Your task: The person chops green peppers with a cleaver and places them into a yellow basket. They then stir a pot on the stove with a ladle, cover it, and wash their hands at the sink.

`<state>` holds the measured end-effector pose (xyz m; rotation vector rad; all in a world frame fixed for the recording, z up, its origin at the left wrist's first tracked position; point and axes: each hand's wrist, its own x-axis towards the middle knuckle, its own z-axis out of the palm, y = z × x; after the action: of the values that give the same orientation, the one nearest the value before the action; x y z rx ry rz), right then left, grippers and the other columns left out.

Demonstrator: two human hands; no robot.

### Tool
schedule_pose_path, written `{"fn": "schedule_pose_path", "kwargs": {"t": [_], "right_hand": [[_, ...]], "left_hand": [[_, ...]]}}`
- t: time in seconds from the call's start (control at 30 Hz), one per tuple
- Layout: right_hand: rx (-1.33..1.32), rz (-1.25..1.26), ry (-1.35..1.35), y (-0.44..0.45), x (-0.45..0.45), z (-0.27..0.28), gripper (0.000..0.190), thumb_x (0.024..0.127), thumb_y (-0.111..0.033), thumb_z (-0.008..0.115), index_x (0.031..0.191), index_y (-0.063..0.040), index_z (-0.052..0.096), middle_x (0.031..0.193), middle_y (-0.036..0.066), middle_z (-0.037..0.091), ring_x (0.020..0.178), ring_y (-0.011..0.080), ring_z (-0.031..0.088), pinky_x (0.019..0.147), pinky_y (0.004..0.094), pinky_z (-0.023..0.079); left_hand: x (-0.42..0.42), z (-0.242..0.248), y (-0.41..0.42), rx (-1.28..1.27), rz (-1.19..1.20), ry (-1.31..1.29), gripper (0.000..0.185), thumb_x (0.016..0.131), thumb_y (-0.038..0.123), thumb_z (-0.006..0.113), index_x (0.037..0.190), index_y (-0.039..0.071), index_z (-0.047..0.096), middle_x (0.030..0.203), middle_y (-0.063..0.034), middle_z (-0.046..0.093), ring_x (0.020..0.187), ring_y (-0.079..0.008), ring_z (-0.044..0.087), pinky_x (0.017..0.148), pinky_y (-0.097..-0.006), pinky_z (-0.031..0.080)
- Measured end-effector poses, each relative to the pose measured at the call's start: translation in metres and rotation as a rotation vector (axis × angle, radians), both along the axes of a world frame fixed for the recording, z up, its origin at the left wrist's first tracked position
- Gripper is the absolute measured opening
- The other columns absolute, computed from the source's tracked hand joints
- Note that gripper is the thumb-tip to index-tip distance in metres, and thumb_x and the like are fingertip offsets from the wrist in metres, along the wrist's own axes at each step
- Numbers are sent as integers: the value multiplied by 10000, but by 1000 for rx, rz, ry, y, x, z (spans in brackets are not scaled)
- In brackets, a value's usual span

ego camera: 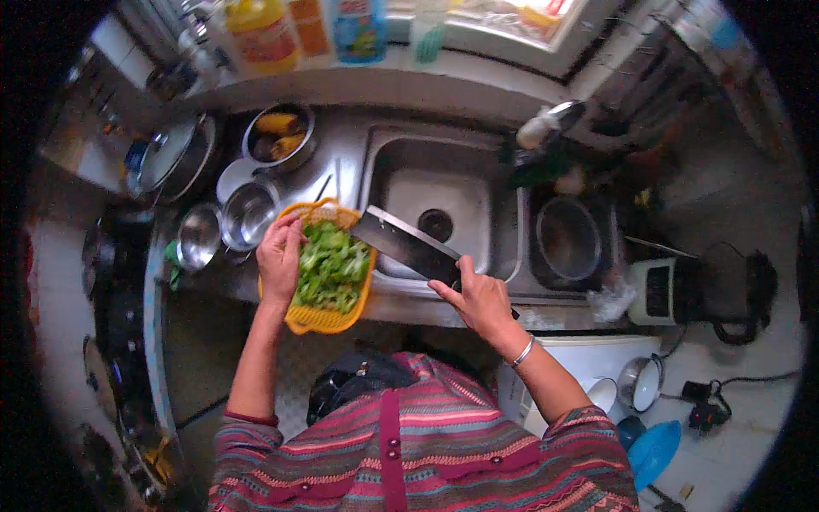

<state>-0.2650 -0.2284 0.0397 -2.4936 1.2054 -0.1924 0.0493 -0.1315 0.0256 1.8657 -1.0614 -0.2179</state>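
Observation:
My right hand grips a cleaver with a broad dark blade. The blade slants over the near left part of the sink, its tip beside the rim of a yellow plastic basket. Chopped green leafy vegetable fills the basket, which rests at the counter's front edge. Above the basket's left side is my left hand, fingertips drawn together near the greens. Whether a small piece is pinched between them is not visible. A few tiny green bits cling to the blade.
Behind the basket stand metal bowls and a pot of yellow food pieces. The steel sink lies ahead, with a round basin to its right. Bottles line the sill. A lidded pan sits left.

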Motion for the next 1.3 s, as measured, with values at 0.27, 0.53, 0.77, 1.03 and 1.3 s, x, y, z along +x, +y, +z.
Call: {"fn": "schedule_pose_path", "kwargs": {"t": [0.27,0.53,0.77,1.03,1.3], "right_hand": [[-222,-23,153,-81,-73,-34,636,759,-587,581,973,1,472,570,150,588,553,326,612,485,390,485],[-259,-70,165,-144,-90,-63,698,724,-550,642,1047,36,441,574,150,599,553,330,623,500,404,490],[-285,-96,151,-182,-75,-66,715,664,-614,656,973,-14,420,599,165,598,606,348,628,548,400,498],[-332,-22,23,-204,-58,-79,671,695,-568,661,979,-15,408,610,168,600,588,352,621,501,417,487],[-250,-12,37,-205,-56,-70,424,723,-252,678,950,-34,393,675,188,613,662,379,619,566,463,482]], "left_hand": [[-99,-9,-245,97,-892,-350,396,763,24,495,1156,-22,518,1200,-206,519,1128,-351,488,970,-390,389],[-178,-59,-387,140,-1035,-599,583,706,57,604,1260,54,421,1316,-167,406,1212,-325,398,974,-412,366],[-188,-20,-368,352,-1031,-281,265,781,222,572,1012,98,599,924,-190,634,898,-371,595,802,-418,478],[-167,-74,-299,-144,-425,201,377,936,238,411,1201,-7,522,1224,-178,531,1165,-301,483,987,-352,352],[-229,-100,-247,30,-797,-167,566,929,311,394,1398,26,255,1456,-148,261,1361,-310,208,1104,-455,128]]}}
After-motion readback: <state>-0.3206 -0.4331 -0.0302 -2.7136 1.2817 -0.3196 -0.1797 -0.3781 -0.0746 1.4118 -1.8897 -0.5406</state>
